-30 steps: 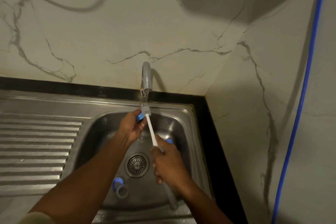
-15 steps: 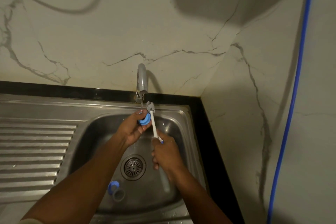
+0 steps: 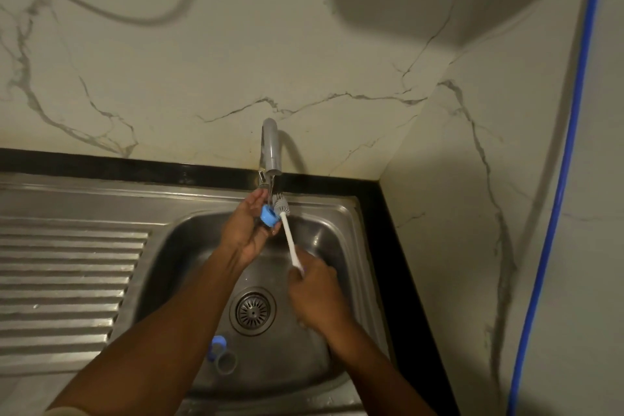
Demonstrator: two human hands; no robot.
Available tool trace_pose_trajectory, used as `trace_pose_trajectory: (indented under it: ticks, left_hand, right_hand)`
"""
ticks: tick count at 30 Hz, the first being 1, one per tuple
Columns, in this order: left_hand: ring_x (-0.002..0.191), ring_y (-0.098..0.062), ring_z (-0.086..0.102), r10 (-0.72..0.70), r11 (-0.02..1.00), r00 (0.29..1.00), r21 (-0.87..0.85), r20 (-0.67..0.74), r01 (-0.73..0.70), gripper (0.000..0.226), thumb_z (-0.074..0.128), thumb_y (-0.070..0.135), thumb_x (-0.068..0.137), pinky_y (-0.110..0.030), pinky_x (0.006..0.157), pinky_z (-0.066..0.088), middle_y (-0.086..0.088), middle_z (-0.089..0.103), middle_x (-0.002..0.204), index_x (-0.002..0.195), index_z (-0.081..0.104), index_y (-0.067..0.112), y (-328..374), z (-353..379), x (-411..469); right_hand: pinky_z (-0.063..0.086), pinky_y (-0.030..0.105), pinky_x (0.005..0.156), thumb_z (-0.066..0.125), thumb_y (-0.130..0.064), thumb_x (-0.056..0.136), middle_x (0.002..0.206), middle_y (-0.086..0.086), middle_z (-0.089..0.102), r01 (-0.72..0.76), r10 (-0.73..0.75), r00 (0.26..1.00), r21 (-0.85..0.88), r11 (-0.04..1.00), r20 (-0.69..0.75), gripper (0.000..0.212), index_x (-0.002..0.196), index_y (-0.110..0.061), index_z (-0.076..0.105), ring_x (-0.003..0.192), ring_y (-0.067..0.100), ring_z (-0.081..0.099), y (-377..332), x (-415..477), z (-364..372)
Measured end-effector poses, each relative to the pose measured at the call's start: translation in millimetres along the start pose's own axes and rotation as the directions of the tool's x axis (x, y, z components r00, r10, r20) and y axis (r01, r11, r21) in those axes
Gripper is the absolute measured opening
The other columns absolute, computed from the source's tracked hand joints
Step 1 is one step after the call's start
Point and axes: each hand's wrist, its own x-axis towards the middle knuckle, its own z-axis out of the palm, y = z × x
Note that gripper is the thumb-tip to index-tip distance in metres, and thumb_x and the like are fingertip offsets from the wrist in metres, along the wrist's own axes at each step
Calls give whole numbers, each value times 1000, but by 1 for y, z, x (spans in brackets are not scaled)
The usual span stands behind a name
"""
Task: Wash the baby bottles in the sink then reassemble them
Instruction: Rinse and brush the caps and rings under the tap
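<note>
Blue bottle ring (image 3: 269, 215) above steel sink (image 3: 189, 230), marble wall (image 3: 236, 61) behind.

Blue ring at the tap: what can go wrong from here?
The left hand holds the blue ring out near its fingertips; a push from the brush could knock it into the sink.
The right hand holds the brush far from its bristles, so its aim may wander.
</note>
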Motion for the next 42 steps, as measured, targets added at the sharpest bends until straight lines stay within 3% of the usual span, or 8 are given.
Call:
trace_pose_trajectory:
  ticks: [4, 11, 15, 20, 27, 32, 37, 42]
  left_hand:
    - [107, -31, 65, 23, 998, 998, 55, -56, -20, 35, 55, 12, 100, -44, 91, 56, -20, 58, 132, 135, 53, 10, 5, -9, 3]
    - [101, -28, 67, -30, 989, 997, 143, -64, 39, 22, 49, 11, 102, -34, 76, 60, -22, 63, 125, 118, 60, 2, 9, -13, 5]
    - [98, -29, 68, -41, 978, 996, 200, -84, 57, 17, 49, 12, 102, -42, 90, 56, -20, 64, 115, 111, 62, 4, 22, -17, 5]
    - [101, -31, 68, -72, 961, 995, 261, -69, 88, 14, 52, 9, 101, -40, 86, 58, -22, 65, 116, 109, 62, 2, 18, -2, -2]
    - [111, -34, 66, -53, 926, 997, 372, -57, 70, 21, 60, 9, 96, -42, 92, 58, -22, 63, 121, 115, 62, -1, 18, -1, 1]
    - [112, -31, 63, -23, 914, 997, 402, -75, 52, 14, 67, 10, 92, -42, 94, 56, -19, 62, 122, 104, 62, 6, 9, 2, -4]
    - [108, -29, 63, -36, 921, 993, 381, -113, 77, 18, 66, 7, 92, -39, 87, 59, -16, 61, 120, 109, 62, 3, 9, 3, -3]
    - [96, -26, 65, 53, 901, 983, 433, -176, 29, 15, 62, 7, 96, -32, 67, 62, -16, 61, 113, 110, 59, 5, 3, 18, 3]
  right_hand:
    - [55, 21, 69, 42, -19, 101, 106, 1, 64, 54, -50, 997, -69, 996, 56, 51, 146, -44, 38, 79, 8, 64, 5, -31, 5]
    - [60, 29, 66, 43, -21, 102, 102, 6, 67, -40, 41, 999, 88, 995, -11, 46, 145, -39, 41, 71, 8, 61, -9, -11, 23]
    - [58, 28, 70, 43, -19, 102, 106, 7, 67, 2, -2, 999, 16, 1000, -32, 48, 147, -36, 40, 75, 8, 59, -10, -30, 37]
    - [60, 40, 80, 45, -21, 102, 108, 7, 68, -37, 52, 988, 98, 994, -147, 41, 142, -29, 46, 81, 11, 63, -18, -11, 41]
    - [59, 25, 61, 44, -21, 103, 96, 1, 68, -8, 19, 989, 77, 997, -148, 44, 145, -31, 43, 72, 11, 68, -6, -17, 40]
    - [39, 11, 47, 51, -19, 96, 66, -6, 61, 16, -18, 976, -8, 1000, -219, 16, 95, -21, 68, 50, -3, 57, 32, -11, -6]
    - [50, 30, 69, 55, -29, 90, 90, 6, 67, -183, 80, 925, -251, 951, -370, 19, 92, -14, 65, 83, 25, 66, 113, -2, -57]
    - [44, 31, 72, 46, -18, 101, 109, 11, 63, -337, 118, 880, -428, 838, -461, 22, 111, -5, 61, 95, 27, 63, 175, 20, -77]
